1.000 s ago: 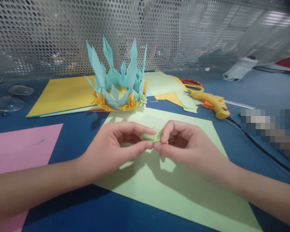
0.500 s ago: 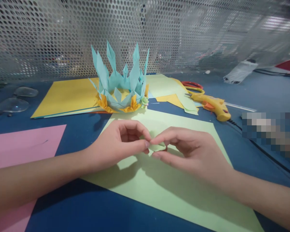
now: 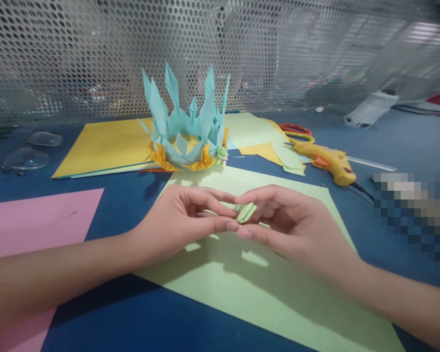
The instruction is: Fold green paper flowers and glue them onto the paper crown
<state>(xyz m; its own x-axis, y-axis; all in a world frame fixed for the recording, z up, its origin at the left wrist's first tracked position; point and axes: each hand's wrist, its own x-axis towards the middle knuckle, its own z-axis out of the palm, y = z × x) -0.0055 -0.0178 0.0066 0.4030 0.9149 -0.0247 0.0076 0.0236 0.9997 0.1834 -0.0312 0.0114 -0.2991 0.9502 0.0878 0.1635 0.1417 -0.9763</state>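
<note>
Left hand (image 3: 176,222): fingers pinching the folded green piece (image 3: 246,213)
Right hand (image 3: 300,225): fingers parted around it
Green sheet (image 3: 241,293): lying beneath both hands

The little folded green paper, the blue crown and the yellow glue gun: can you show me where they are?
Folded green paper (image 3: 246,213): head view, on its creased face.
Blue crown (image 3: 179,122): head view, on the inside of its back wall.
Yellow glue gun (image 3: 330,154): head view, on the middle of its body.
</note>
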